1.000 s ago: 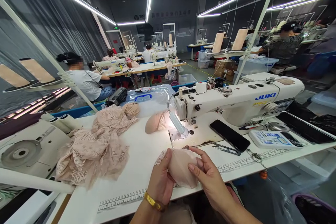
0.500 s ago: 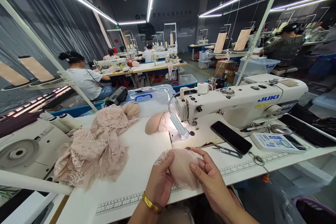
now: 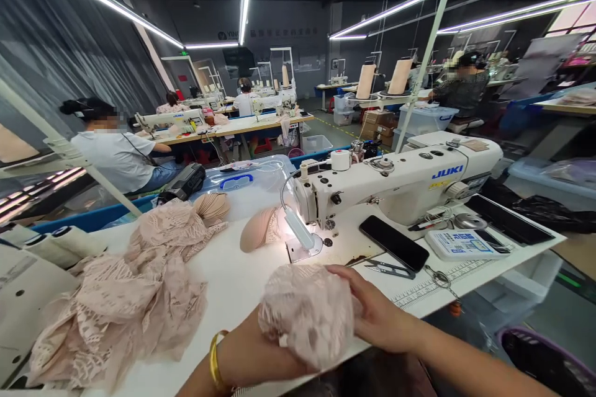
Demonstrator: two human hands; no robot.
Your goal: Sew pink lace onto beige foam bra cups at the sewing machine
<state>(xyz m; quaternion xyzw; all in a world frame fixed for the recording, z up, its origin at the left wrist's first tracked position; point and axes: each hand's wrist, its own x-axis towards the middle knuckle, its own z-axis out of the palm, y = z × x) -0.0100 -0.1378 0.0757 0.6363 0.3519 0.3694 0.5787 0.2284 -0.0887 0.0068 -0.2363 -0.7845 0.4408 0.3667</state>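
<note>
A pale pink bra cup with lace over it [image 3: 307, 313] is held between my two hands above the front of the sewing table. My left hand [image 3: 254, 347], with a gold bangle at the wrist, grips its left and lower side; most of those fingers are behind the lace. My right hand [image 3: 379, 313] closes on the right edge, index finger along the top. Just beyond lies another bra cup [image 3: 256, 229], beside the lit needle area of a white sewing machine [image 3: 395, 183]. A heap of pink lace fabric [image 3: 125, 298] covers the table's left side.
A black phone [image 3: 393, 242], thread snips [image 3: 391, 268] and a white-and-blue box [image 3: 460, 244] lie to the right. A printed ruler runs along the front edge. Thread cones [image 3: 60, 245] stand at left. Behind the table is a clear plastic bin [image 3: 274, 167]. Several people sit at other machines.
The bra cup has turned over, so its lace side now faces me instead of the smooth cup. Both hands have shifted round it. The whole view has swung to the right.
</note>
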